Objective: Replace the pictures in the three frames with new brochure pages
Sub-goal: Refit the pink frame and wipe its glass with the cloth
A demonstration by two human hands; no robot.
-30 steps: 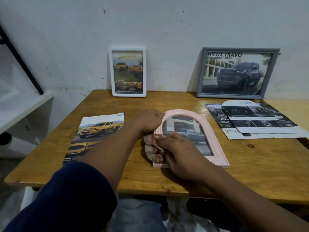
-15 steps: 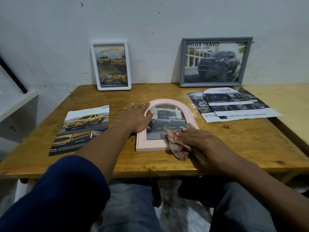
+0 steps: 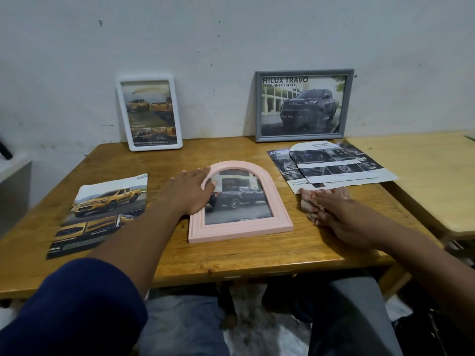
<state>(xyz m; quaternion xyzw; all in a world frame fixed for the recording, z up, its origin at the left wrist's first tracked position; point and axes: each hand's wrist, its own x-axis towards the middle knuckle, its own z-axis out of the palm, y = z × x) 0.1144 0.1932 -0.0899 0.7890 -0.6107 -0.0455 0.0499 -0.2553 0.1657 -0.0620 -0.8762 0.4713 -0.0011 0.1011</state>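
A pink arched frame lies flat mid-table, showing a dark pickup picture. My left hand rests on its upper left edge, thumb over the rim. To the right of the frame, my right hand lies on a crumpled pinkish cloth on the table. A white frame and a grey frame lean upright against the wall, both holding truck pictures. Cut brochure pages lie at the back right, and a brochure page with a yellow truck lies at the left.
The wooden table stands against a white wall. A second, lighter table adjoins it on the right. A white shelf sits at the far left. My legs show below the front edge.
My right hand has carried the cloth off the pink frame's glass to the table on the frame's right. My left hand stays on the frame's upper left edge.
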